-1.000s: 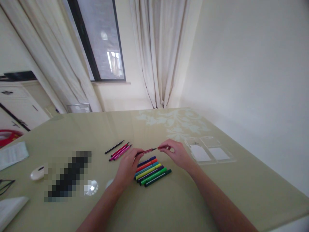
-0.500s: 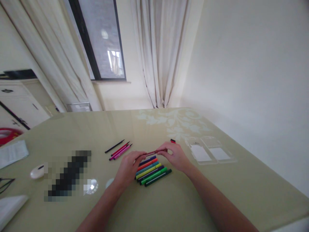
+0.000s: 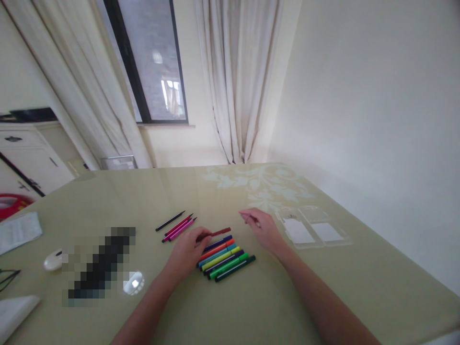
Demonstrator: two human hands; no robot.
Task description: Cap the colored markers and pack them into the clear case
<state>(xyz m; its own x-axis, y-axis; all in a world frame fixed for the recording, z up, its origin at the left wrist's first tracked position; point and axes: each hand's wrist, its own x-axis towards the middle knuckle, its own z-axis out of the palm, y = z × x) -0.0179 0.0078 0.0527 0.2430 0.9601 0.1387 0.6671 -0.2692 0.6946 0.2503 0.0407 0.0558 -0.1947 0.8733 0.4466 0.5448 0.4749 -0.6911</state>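
My left hand [image 3: 190, 249] is closed on a brown felt-tip marker [image 3: 221, 232], whose right end sticks out past the fingers. The marker lies just beyond a slanted row of capped markers: dark blue, orange [image 3: 219, 247], teal, yellow-green [image 3: 223, 258], dark purple, green [image 3: 230, 266] and dark green [image 3: 235, 268]. My right hand [image 3: 261, 227] is over the table to the right of the brown marker, apart from it, fingers partly bent with a gap between thumb and forefinger. Beyond my left hand lie uncapped markers: a black one [image 3: 170, 221], a red one [image 3: 179, 224] and pink ones [image 3: 182, 229].
An opened clear plastic case [image 3: 316, 235] with white inserts lies at the right. On the left are a white mouse [image 3: 53, 260], a blurred-out dark object [image 3: 102, 263], a pale packet [image 3: 21, 232] and a cable [image 3: 10, 278]. A wall [image 3: 377, 120] borders the table's right side.
My right hand has let go of the brown marker and moved slightly right and away from it. The left hand still holds the marker, now lower, near the row. The small red and black caps are now hidden.
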